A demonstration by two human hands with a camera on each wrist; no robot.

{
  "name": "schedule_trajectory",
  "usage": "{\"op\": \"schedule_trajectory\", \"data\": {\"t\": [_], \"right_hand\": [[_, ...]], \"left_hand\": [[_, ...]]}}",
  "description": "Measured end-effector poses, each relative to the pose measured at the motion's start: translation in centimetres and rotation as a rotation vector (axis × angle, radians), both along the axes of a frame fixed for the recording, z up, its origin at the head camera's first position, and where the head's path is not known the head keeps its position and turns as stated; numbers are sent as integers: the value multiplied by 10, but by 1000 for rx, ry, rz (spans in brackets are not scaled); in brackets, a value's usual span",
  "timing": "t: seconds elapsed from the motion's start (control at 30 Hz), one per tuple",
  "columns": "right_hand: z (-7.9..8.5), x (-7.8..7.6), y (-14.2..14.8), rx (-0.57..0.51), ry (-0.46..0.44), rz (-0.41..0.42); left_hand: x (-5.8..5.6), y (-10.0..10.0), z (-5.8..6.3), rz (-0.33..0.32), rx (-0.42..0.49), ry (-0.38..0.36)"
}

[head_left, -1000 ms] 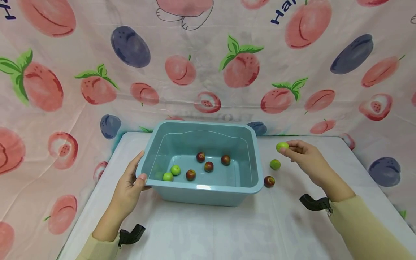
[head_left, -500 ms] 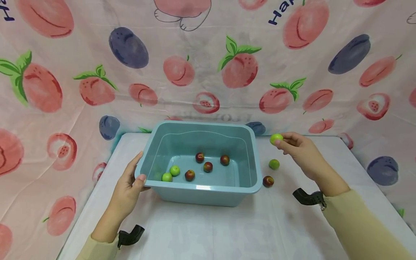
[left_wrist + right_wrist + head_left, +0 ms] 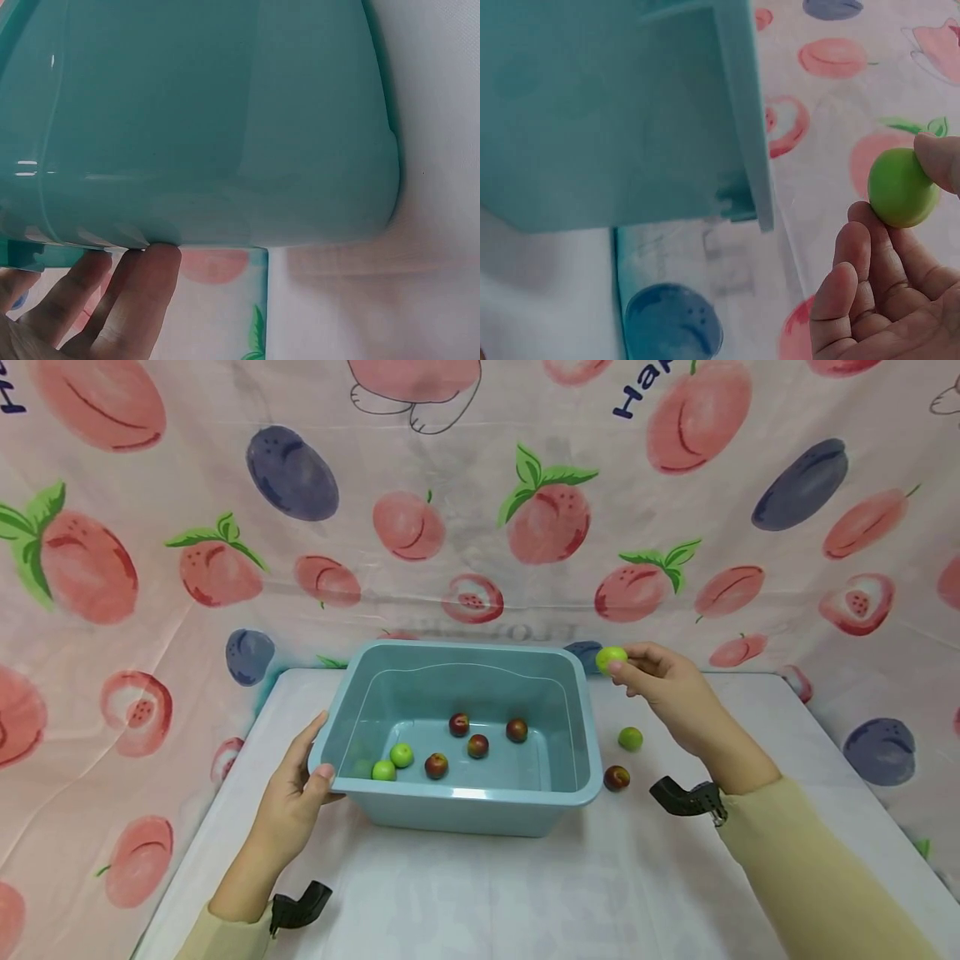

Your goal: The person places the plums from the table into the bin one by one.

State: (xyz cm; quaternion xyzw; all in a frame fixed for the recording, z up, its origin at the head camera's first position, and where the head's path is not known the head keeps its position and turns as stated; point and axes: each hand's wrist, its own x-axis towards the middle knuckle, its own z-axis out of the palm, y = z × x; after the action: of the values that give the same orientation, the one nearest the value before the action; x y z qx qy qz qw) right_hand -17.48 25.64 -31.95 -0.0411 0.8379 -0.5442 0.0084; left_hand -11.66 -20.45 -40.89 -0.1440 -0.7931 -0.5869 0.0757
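Observation:
A light blue plastic basin [image 3: 465, 814] stands on the table. My left hand [image 3: 288, 806] grips its left rim, thumb on top; in the left wrist view the fingers [image 3: 142, 300] touch the outer wall. My right hand [image 3: 671, 693] pinches a green plum-like fruit [image 3: 611, 659] between thumb and fingertips, raised near the basin's back right corner. The right wrist view shows that green fruit [image 3: 902, 187] apart from the basin wall [image 3: 630, 135]. Inside the basin lie two green fruits [image 3: 401, 755] at the left and several dark red ones [image 3: 477, 746].
Right of the basin, a green fruit [image 3: 630, 739] and a dark red fruit [image 3: 617, 778] lie on the white tablecloth [image 3: 480, 902]. A fruit-printed cloth [image 3: 465, 527] hangs behind the table. Each wrist carries a black camera mount [image 3: 300, 906].
My right hand has moved left and upward with the green fruit, from above the table's right side toward the basin's back right corner. The left hand keeps its grip on the rim.

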Motion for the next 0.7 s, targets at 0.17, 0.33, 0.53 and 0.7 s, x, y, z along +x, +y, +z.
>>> {"op": "schedule_trajectory", "data": {"t": [0.17,0.33,0.53,0.7], "right_hand": [[7,-2,-12,0,-10,4],[17,-6,-23,19,-2,22],[25,-11,-36,21,19,59],[29,-16,-44,1,30,108]], "left_hand": [[0,0,0,3,-5,0],[0,-1,0,2,-7,6],[-1,-1,0,-12,-1,12],[-1,-1,-1,-20,-4,14]]}}
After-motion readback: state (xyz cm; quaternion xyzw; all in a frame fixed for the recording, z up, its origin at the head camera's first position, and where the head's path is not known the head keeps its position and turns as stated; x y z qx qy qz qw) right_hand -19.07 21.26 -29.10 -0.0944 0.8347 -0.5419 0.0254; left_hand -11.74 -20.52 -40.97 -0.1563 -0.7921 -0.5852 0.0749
